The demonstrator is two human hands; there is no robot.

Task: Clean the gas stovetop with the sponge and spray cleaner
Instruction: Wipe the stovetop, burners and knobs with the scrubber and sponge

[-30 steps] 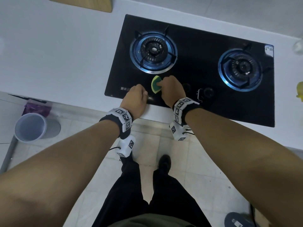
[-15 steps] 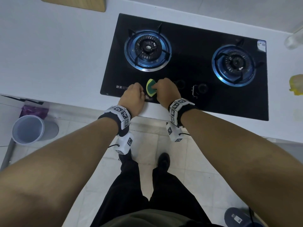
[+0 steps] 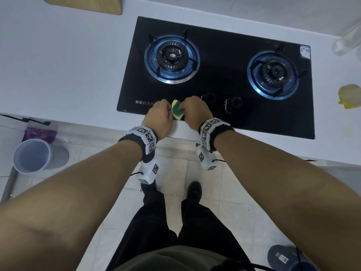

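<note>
A black glass gas stovetop (image 3: 216,61) with two blue-ringed burners is set into the white counter. A yellow and green sponge (image 3: 177,110) sits at its front edge, left of the two knobs (image 3: 210,97). My right hand (image 3: 192,111) grips the sponge from the right. My left hand (image 3: 159,117) is closed right against the sponge's left side, at the stove's front rim; whether it grips the sponge is hidden. A clear bottle (image 3: 347,42), perhaps the spray cleaner, stands blurred at the far right edge.
A yellow crumpled object (image 3: 349,95) lies on the counter right of the stove. A wooden board (image 3: 88,4) is at the back left. On the floor stand a pale bucket (image 3: 32,155) at the left and a dark round object (image 3: 283,257) at the lower right.
Both hands and the sponge have drawn back from near the left burner toward the stove's front edge. The left hand has closed in on the sponge.
</note>
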